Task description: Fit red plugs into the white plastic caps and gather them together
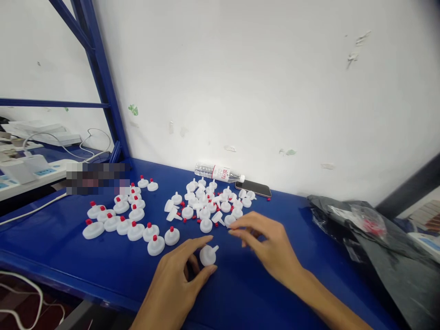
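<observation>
Pinching a white spouted cap (207, 256), the left hand (178, 276) points its spout (215, 249) far-right. Beyond, the right hand's (270, 242) fingers bunch, contents unclear.

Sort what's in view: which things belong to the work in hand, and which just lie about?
Apparently in the work:
bare white lid at the left hand
piled white lids
loose red caps
red-capped lids

Probably just lying about:
bottle
phone
power strip
dark bag

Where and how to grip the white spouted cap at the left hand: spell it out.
The white cap is probably best pinched at opposite edges of its round base, coming from the left: its narrow spout slants up and right, away from that side.
</observation>
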Demonstrator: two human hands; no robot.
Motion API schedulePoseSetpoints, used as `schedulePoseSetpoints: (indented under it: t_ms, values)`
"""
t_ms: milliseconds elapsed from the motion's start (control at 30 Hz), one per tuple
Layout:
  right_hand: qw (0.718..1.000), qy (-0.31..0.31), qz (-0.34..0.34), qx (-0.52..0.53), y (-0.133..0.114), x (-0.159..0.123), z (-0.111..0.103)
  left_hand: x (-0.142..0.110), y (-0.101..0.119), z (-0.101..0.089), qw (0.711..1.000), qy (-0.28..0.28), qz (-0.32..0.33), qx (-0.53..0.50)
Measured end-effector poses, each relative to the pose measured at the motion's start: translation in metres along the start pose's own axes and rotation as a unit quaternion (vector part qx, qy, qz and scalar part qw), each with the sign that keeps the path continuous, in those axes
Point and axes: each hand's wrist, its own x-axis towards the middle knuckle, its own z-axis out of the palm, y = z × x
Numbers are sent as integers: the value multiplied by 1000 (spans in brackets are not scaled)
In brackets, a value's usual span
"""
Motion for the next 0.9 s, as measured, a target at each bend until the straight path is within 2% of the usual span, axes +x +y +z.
schedulePoseSetpoints:
  t_ms: [67,167,467,767,900]
  values:
    - [999,-41,11,25,-7,-5,11,0,1,0,1000,-8,-7,7]
    - [996,-68,53,34,-11,-8,21,0,3,-1,1000,-25,-2,9]
    - [982,-121,106,97,-10,-8,28,-2,5,-2,998,-55,-8,8]
    - [967,-86,158,180,-10,-8,25,-1,8,-4,998,-57,-1,-35]
    - [973,-63,154,162,-10,-9,24,-2,9,-5,997,-60,-10,-43]
